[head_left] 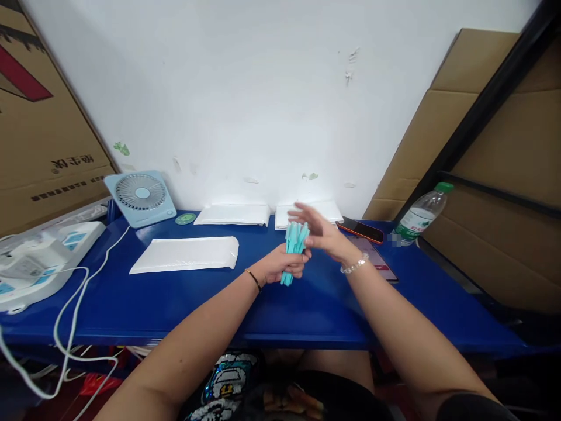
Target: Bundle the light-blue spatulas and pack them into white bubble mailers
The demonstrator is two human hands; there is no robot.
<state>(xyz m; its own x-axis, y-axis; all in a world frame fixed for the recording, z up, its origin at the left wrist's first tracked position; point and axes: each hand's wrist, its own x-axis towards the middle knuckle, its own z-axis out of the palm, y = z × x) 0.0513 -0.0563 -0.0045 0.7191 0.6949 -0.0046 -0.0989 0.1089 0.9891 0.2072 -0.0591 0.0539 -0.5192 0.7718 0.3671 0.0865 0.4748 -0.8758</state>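
Observation:
A bundle of slim turquoise pieces (297, 237) stands nearly upright above the blue table, its lower part wrapped by the fingers of my left hand (284, 263). My right hand (322, 233) is just right of the bundle's top, fingers spread and curved, the thumb close to the pieces. Whether that thumb touches them I cannot tell. Behind my hands lies a stack of white padded envelopes (284, 217), partly covered by my right hand. Another white stack (232, 214) is to its left, and a single white envelope (186, 254) lies nearer on the left.
On the left are a light blue fan (142, 197), a round green disc (186, 218) and a white power strip (79, 245) with cables. On the right are a phone (362, 230), a tablet-like flat item (377, 257) and a leaning water bottle (421, 216). Cardboard stands at both sides.

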